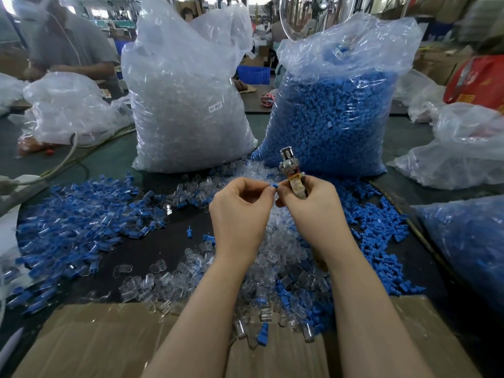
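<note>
Place: we read this as a factory floor, a hand-assembly line for small plastic parts.
Bulk stock: on the tabletop point(120, 156) we see two tall sacks, one of clear pieces point(188, 110), one of blue pieces point(332, 118).
Stock mark: the clear sack carries a sticker point(215, 107) reading "SJ 017".
Loose work: we see heaps of loose blue parts point(81, 214) and loose clear parts point(275, 257) spread beside a flattened carton point(95, 342).
Others: we see another person point(71, 42) at the same tabletop behind more bags.
Background: a blue crate point(253, 73), cartons and a fan point(323, 2).
</note>
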Tool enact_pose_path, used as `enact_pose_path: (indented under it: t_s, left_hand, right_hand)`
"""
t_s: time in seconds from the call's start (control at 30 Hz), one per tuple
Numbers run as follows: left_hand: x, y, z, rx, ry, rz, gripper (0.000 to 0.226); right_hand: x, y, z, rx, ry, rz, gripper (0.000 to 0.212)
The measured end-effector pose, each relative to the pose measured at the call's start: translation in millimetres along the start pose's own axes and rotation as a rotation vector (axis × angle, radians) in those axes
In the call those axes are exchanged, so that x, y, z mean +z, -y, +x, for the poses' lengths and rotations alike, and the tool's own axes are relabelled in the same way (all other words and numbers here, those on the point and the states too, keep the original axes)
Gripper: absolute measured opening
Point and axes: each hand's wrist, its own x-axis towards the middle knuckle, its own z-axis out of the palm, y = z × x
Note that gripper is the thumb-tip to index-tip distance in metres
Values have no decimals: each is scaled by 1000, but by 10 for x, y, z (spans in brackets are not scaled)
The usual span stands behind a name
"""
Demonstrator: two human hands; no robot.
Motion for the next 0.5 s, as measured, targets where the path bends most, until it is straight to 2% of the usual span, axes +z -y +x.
enact_pose_path:
  t_s: [0.23,0.5]
  left_hand:
    - [-44,-35,52,-273,26,-326,8]
    - [-65,-54,56,-280,76,-422,9]
  right_hand:
    - [-116,-86,9,15,76,-71,14]
    - [-109,-97,-8,-3,234,-182,17]
